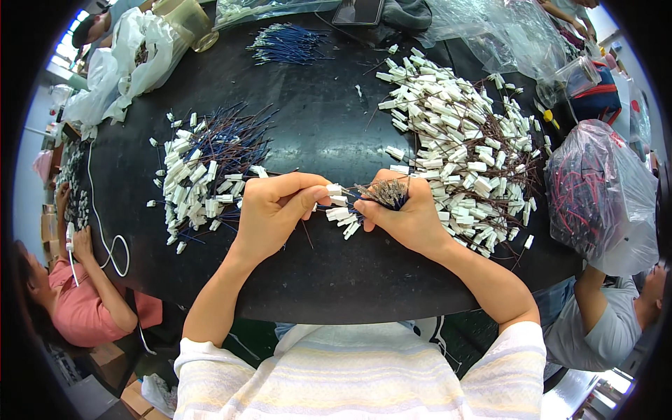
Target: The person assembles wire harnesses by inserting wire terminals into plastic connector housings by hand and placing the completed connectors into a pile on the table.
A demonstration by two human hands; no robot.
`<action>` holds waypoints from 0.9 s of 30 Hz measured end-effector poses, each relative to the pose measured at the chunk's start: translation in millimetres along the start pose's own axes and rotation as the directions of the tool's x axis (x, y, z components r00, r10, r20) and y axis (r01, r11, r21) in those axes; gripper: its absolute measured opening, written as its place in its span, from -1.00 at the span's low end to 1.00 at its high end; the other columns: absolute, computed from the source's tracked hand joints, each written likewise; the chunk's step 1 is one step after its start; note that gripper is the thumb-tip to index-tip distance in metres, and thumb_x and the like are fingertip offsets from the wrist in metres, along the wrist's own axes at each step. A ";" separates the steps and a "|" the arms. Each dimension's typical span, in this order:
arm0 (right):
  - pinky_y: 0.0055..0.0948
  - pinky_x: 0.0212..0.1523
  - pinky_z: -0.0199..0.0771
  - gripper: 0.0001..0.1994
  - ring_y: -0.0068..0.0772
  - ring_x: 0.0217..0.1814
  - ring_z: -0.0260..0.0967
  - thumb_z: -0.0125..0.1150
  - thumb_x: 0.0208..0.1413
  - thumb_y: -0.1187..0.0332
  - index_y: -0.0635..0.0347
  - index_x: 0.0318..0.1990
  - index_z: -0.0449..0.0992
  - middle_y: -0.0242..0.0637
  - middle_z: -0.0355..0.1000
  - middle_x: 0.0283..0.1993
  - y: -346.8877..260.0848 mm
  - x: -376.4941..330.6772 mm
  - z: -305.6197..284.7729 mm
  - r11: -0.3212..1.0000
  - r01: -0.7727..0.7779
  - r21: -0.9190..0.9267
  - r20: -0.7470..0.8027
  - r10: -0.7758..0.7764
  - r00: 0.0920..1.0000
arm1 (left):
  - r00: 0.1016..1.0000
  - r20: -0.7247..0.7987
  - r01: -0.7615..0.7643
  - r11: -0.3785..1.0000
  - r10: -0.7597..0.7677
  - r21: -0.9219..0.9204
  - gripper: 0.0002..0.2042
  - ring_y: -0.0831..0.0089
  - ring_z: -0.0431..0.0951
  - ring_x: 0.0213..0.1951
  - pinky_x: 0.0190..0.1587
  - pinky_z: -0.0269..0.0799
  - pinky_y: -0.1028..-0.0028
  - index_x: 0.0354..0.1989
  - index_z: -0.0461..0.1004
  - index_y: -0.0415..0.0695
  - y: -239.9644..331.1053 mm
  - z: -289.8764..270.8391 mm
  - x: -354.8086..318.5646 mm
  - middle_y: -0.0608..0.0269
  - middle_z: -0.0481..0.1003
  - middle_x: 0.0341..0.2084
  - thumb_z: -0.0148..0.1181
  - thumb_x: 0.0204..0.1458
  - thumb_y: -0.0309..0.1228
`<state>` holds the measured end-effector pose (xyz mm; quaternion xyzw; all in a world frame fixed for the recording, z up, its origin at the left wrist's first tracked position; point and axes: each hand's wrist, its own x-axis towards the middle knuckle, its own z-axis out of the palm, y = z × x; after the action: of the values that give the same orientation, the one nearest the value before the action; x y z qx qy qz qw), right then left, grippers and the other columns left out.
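Observation:
Over the near middle of the black table, my left hand point(269, 210) pinches a small white plastic connector point(334, 190) between thumb and forefinger. Close to it on the right, my right hand point(416, 224) is closed round a bundle of thin blue wires point(387, 194), their metal-tipped ends bunched upward. A few more white connectors point(344, 218) show just below, between the two hands. Left of my left hand lies a pile of white connectors with blue and brown wires point(203, 171). A larger pile of white connectors on brown wires point(469, 147) spreads beyond my right hand.
A bunch of blue wires point(287, 43) lies at the far side of the black table point(315, 294). Plastic bags stand around: a white one point(133, 59) far left, a clear one with red wires point(595, 189) at right. A white cable point(94, 203) curls at left. Co-workers sit both sides.

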<state>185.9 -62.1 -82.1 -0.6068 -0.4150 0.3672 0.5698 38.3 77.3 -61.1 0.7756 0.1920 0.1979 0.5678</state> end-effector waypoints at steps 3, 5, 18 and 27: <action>-0.63 -0.55 0.20 -0.90 -0.68 -0.57 0.27 0.21 -0.06 0.53 0.31 -0.56 0.46 -0.42 0.33 -0.59 3.6 -0.4 -1.8 1.000 -0.008 0.007 0.026 0.008 1.000 | 1.000 0.006 -0.016 0.997 0.015 0.080 -0.89 0.70 0.34 -0.68 -0.64 0.20 0.70 -0.37 0.53 -0.27 -1.2 0.6 -0.2 0.32 0.49 -0.64 0.12 -0.02 -0.51; -0.63 -0.56 0.20 -0.90 -0.69 -0.57 0.28 0.21 -0.06 0.53 0.31 -0.56 0.46 -0.42 0.33 -0.59 3.3 0.0 -2.2 0.999 0.033 -0.015 0.032 -0.032 0.999 | 0.999 0.001 -0.035 0.995 0.035 0.097 -0.89 0.70 0.34 -0.68 -0.64 0.21 0.69 -0.37 0.53 -0.27 0.9 0.7 -0.1 0.31 0.49 -0.64 0.13 -0.02 -0.51; -0.68 -0.56 0.20 -0.91 -0.71 -0.60 0.26 0.22 -0.07 0.51 0.30 -0.51 0.43 -0.41 0.36 -0.61 1.2 -0.3 -2.6 0.997 -0.030 0.070 -0.013 0.031 0.999 | 0.909 0.048 -0.396 0.822 0.414 0.409 -0.90 0.46 0.35 -0.67 -0.63 0.20 0.54 -0.40 0.48 -0.31 0.2 4.8 1.4 0.18 0.38 -0.70 0.18 -0.13 -0.61; -0.70 -0.53 0.25 -0.94 -0.69 -0.54 0.34 0.18 -0.06 0.52 0.29 -0.43 0.43 -0.37 0.42 -0.61 1.5 0.5 -9.0 0.983 -0.088 0.162 0.045 0.082 0.996 | 0.937 0.070 -0.346 0.887 0.342 0.304 -0.88 0.56 0.33 -0.68 -0.63 0.17 0.60 -0.37 0.50 -0.32 -6.2 13.2 -0.4 0.22 0.38 -0.70 0.17 -0.13 -0.63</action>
<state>194.4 -65.1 -82.8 -0.5681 -0.3681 0.4354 0.5935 44.4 68.2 -70.7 0.8785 0.0763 0.2569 0.3955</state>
